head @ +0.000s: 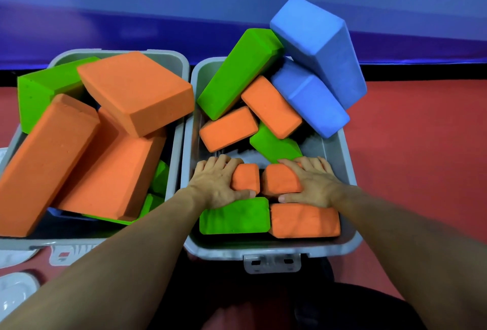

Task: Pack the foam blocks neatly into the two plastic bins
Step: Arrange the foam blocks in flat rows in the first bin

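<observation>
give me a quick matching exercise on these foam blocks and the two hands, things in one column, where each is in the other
Things:
1. left hand
2. right hand
3. top blue block
4. big orange block

Places:
A. atop the pile in the left bin
B. on the smaller orange block
C. sticking up past the right bin far corner
D. on the orange block beside it

Pairs: 1-B, 2-D, 3-C, 4-A

This looks like an indoor play or sports room rather than a home. A smooth red floor [421, 145] fills the right of the frame, and a blue padded-looking wall [158, 0] with a black base strip [421, 73] runs across the top. Large, brightly coloured foam blocks [137, 90] fill grey plastic bins [271, 249].
</observation>
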`<action>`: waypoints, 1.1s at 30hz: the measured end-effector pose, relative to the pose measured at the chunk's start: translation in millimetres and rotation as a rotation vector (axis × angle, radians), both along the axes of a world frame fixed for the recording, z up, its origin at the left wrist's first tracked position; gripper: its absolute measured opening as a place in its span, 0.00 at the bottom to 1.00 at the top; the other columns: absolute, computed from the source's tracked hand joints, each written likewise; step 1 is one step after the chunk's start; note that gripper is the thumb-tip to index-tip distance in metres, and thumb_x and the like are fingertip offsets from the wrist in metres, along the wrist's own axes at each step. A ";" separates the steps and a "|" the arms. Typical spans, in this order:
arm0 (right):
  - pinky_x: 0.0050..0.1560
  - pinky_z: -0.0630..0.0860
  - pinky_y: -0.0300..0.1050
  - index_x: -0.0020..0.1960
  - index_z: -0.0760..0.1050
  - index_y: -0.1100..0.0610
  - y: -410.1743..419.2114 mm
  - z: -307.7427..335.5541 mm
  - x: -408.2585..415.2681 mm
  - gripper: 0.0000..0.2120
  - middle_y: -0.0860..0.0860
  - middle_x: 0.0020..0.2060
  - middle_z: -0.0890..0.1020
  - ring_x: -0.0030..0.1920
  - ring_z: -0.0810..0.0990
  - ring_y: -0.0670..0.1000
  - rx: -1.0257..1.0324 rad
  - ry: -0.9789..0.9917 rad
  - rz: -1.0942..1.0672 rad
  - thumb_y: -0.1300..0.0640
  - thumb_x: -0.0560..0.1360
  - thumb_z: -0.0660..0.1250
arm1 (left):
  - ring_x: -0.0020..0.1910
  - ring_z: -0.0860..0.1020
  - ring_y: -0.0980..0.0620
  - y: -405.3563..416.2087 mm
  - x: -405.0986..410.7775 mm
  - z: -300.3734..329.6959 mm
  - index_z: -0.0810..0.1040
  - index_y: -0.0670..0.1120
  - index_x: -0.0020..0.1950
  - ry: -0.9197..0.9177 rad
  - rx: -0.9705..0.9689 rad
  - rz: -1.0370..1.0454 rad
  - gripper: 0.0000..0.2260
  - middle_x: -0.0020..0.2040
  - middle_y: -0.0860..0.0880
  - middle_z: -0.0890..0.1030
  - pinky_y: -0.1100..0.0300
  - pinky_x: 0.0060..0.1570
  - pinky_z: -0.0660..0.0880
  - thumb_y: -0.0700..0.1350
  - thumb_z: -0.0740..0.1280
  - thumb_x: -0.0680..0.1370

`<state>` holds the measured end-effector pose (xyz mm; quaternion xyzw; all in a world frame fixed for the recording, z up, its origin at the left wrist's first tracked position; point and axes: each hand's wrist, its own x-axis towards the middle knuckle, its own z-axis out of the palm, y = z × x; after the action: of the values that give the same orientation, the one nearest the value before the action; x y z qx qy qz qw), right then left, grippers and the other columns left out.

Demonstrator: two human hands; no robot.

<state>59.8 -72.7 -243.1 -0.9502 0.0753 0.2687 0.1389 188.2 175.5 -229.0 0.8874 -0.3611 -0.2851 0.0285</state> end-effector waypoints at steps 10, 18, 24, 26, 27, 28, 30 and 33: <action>0.72 0.55 0.52 0.78 0.51 0.41 4.3 -2.3 -5.6 0.39 0.49 0.64 0.65 0.65 0.64 0.53 -0.025 -0.130 0.068 0.28 0.74 0.60 | 0.65 0.65 0.47 -14.1 1.6 -6.3 0.61 0.57 0.73 -0.033 -0.007 -0.103 0.35 0.67 0.53 0.68 0.43 0.66 0.59 0.76 0.54 0.73; 0.72 0.55 0.53 0.79 0.50 0.40 -0.3 -5.1 -1.8 0.41 0.49 0.65 0.65 0.66 0.63 0.54 -0.042 -0.116 0.093 0.26 0.73 0.60 | 0.68 0.62 0.45 -21.3 -2.5 -8.2 0.58 0.55 0.75 -0.038 0.072 -0.138 0.35 0.68 0.48 0.66 0.41 0.68 0.58 0.74 0.52 0.75; 0.73 0.55 0.55 0.79 0.46 0.38 -0.5 -2.5 2.9 0.43 0.50 0.70 0.63 0.70 0.61 0.56 -0.035 -0.041 0.097 0.24 0.72 0.59 | 0.72 0.59 0.45 -25.8 0.3 -7.3 0.56 0.57 0.77 0.010 0.089 -0.089 0.35 0.72 0.49 0.62 0.41 0.73 0.53 0.75 0.53 0.75; 0.76 0.51 0.54 0.80 0.42 0.35 -0.8 4.8 3.6 0.45 0.50 0.75 0.59 0.74 0.56 0.55 0.012 -0.002 0.088 0.24 0.71 0.59 | 0.76 0.55 0.46 -22.4 -0.1 -5.7 0.51 0.60 0.79 0.064 0.058 -0.058 0.37 0.76 0.50 0.59 0.40 0.75 0.47 0.76 0.52 0.74; 0.77 0.48 0.55 0.80 0.40 0.35 -0.9 8.8 3.1 0.46 0.49 0.77 0.56 0.77 0.52 0.55 0.030 0.005 0.097 0.23 0.71 0.59 | 0.78 0.52 0.47 -19.2 -1.8 -4.7 0.48 0.60 0.79 0.070 0.035 -0.056 0.38 0.78 0.50 0.57 0.40 0.76 0.44 0.76 0.52 0.74; 0.78 0.46 0.55 0.80 0.38 0.36 -0.8 12.8 1.5 0.49 0.49 0.78 0.54 0.78 0.49 0.55 0.036 -0.003 0.116 0.23 0.70 0.59 | 0.79 0.49 0.48 -15.6 -4.5 -3.4 0.46 0.61 0.79 0.056 0.012 -0.065 0.39 0.79 0.50 0.53 0.40 0.77 0.40 0.76 0.51 0.74; 0.79 0.41 0.56 0.81 0.35 0.41 1.9 19.9 -4.6 0.53 0.50 0.80 0.50 0.80 0.46 0.54 0.020 -0.048 0.148 0.21 0.68 0.59 | 0.81 0.43 0.49 -8.8 -13.1 0.3 0.42 0.60 0.80 0.001 -0.027 -0.094 0.40 0.82 0.51 0.47 0.40 0.76 0.35 0.76 0.50 0.74; 0.79 0.34 0.56 0.81 0.32 0.46 11.9 24.9 -23.7 0.57 0.51 0.81 0.39 0.81 0.38 0.52 -0.019 -0.051 0.185 0.18 0.64 0.51 | 0.81 0.39 0.49 -1.2 -34.2 0.3 0.42 0.57 0.82 -0.074 -0.097 -0.094 0.40 0.82 0.50 0.43 0.42 0.76 0.33 0.75 0.44 0.75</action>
<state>36.1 -60.8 -218.2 -0.9609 -0.0140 0.2553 0.1063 153.9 174.3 -228.6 0.8770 -0.4165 -0.2354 0.0446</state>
